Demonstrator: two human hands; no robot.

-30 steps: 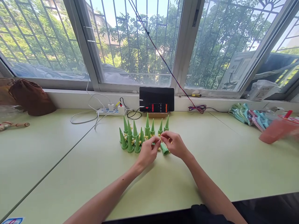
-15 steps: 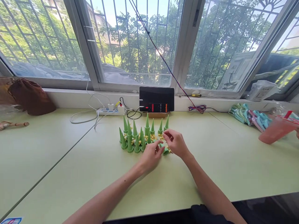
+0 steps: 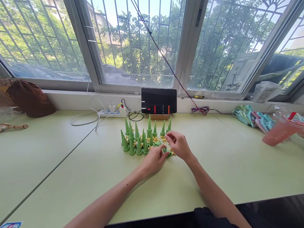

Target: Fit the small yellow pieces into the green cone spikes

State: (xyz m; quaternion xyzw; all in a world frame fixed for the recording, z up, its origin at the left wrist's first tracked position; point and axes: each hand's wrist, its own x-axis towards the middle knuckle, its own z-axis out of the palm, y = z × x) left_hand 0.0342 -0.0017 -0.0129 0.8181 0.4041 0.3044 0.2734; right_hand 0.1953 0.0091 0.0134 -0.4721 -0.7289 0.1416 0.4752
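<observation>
Several green plastic cone-shaped spikes (image 3: 131, 148) with ribbed collars stand upright in a cluster on the table. Small yellow pieces (image 3: 155, 139) lie scattered among them. My left hand (image 3: 154, 160) is at the cluster's right front, thumb and index finger around a green spike lying on its side (image 3: 169, 154); the fingers partly cover it. Just to the right, my right hand (image 3: 178, 145) hovers over the yellow pieces with thumb and fingertips pinched together. Whatever is in that pinch is too small to make out.
Behind the spikes, a phone (image 3: 161, 109) showing a timer leans on a black tablet (image 3: 159, 95). A power strip (image 3: 106, 113) with cables lies at back left, near a brown bag (image 3: 30, 98). At right are a tilted pink drink cup (image 3: 277, 131) and plastic-wrapped bundles (image 3: 244, 114).
My left hand has shifted slightly right, its thumb now covering more of the lying spike. My right hand has hardly moved.
</observation>
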